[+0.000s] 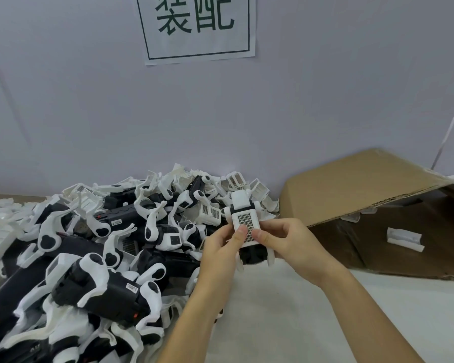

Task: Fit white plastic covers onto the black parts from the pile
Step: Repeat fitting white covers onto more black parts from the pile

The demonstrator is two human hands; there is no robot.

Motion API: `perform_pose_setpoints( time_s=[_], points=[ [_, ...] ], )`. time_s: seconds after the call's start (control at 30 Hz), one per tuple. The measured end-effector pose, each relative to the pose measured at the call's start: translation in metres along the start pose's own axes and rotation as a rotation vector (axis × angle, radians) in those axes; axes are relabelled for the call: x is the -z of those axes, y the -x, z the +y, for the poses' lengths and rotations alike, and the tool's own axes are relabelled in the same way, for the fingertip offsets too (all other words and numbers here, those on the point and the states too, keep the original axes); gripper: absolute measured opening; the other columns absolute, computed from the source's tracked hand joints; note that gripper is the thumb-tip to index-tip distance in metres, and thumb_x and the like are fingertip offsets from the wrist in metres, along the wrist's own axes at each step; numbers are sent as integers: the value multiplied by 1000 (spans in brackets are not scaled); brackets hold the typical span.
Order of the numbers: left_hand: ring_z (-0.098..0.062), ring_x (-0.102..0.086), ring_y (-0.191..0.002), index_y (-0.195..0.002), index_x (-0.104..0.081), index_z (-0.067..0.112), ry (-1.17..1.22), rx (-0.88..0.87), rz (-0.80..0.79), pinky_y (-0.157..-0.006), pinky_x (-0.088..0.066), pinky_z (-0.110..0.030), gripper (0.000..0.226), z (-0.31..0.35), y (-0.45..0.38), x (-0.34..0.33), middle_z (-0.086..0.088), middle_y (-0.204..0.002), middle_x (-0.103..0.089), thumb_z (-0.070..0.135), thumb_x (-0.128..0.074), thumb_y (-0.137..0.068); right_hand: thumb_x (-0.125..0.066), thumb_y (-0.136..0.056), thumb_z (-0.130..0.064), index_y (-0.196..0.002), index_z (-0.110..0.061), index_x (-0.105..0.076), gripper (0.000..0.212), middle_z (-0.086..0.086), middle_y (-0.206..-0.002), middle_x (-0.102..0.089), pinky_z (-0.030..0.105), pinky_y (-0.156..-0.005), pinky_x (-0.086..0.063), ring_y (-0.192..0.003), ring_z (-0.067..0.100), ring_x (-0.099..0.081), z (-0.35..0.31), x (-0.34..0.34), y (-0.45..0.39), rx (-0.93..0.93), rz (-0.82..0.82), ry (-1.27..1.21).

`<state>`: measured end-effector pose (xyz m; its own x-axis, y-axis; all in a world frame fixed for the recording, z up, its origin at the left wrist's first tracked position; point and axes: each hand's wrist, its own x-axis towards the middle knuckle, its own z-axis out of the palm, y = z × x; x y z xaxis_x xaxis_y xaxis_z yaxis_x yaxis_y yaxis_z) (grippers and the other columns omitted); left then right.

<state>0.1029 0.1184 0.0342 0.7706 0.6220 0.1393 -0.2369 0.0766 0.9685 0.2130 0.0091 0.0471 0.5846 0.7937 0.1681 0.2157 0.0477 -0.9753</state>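
A black part with white arms is held up above the table, just right of the pile. A white plastic cover with a grid of vent holes lies on top of it. My left hand grips the assembly from the left, thumb pressed on the cover's grille. My right hand grips it from the right, its thumb also on the grille. The pile of black bodies and loose white covers fills the left half of the table.
A tilted open cardboard box stands at the right, with a white piece inside it. A paper sign hangs on the grey wall behind. The white table surface lies in front, under my forearms.
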Motion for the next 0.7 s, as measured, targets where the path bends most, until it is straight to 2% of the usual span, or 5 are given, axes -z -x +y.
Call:
perform_pose_setpoints(
  time_s=[0.23, 0.4, 0.5, 0.57, 0.7],
  points=[
    [-7, -72, -92, -109, -73, 23, -145, -103, 89, -72, -54, -16, 22, 0, 3, 1, 5, -98, -78, 15, -73, -88, -63, -98, -26, -118, -17, -71, 23, -1, -105, -76, 31, -92, -55, -100, 12, -71, -10, -3, 1, 24, 56, 189],
    [-26, -69, -110, -128, -62, 13, 137, 10, 134, -87, -53, -38, 45, -3, 1, -4, -8, -118, -73, 40, -60, -92, -60, -92, -45, -91, -22, -69, 24, -6, -87, -72, 30, -71, -57, -78, 9, -66, -30, -20, 9, 34, 65, 589],
    [-22, -67, -115, -134, -59, 17, 326, 57, 60, -89, -51, -34, 63, -2, 1, -5, -5, -121, -72, 54, -47, -84, -59, -84, -55, -121, -24, -55, 48, -2, -115, -63, 35, -88, -55, -103, 16, -62, -21, -33, 11, -73, 49, 688],
    [-18, -66, -116, -130, -61, 16, 279, 39, 36, -90, -49, -29, 63, 0, 3, -6, -4, -122, -72, 54, -45, -82, -59, -84, -54, -120, -19, -53, 51, 1, -114, -61, 35, -83, -55, -102, 21, -61, -13, -38, 9, -140, 132, 670],
    [-7, -56, -125, -126, -62, 16, 172, -69, 138, -96, -43, -24, 35, 0, -1, 3, 1, -132, -63, 31, -40, -103, -60, -74, -52, -82, -12, -66, 41, 4, -85, -69, 37, -71, -61, -71, 24, -69, -7, -25, 0, -340, 351, 375]
  ],
)
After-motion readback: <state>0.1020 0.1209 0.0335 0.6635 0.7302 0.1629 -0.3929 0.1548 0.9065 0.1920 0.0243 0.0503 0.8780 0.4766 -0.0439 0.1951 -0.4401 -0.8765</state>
